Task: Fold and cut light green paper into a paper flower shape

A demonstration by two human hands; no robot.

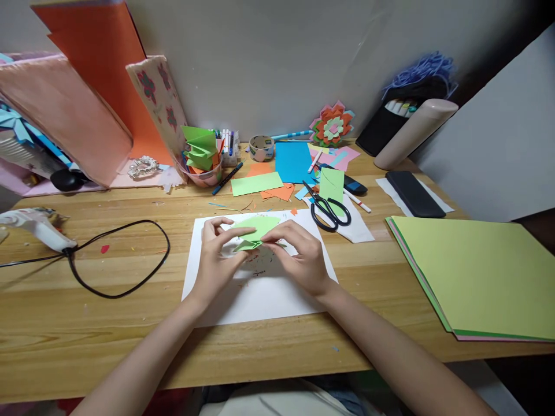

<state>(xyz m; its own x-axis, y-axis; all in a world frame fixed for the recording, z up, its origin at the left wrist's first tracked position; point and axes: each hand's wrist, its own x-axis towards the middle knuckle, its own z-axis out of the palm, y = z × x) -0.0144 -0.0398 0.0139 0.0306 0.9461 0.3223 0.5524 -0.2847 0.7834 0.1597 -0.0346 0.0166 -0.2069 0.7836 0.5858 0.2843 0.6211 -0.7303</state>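
Note:
Both of my hands hold a folded piece of light green paper (260, 228) above a white sheet (225, 306) on the desk. The paper has pointed, leaf-like parts and creases at its near side. My left hand (219, 254) pinches its left side between thumb and fingers. At the right, my right hand (303, 254) grips the near fold with thumb and forefinger, the other fingers curled. Small coloured scraps and marks dot the white sheet beneath. Black-handled scissors (328, 212) lie spread just beyond my right hand.
A glue gun (37, 228) with a looped black cord (117, 296) lies left. Behind are a cup of paper scraps (203, 173), a tape roll (261, 149), blue paper (293, 162) and a layered paper flower (333, 126). Coloured sheets (481, 271) and a black phone-like slab (415, 193) lie right.

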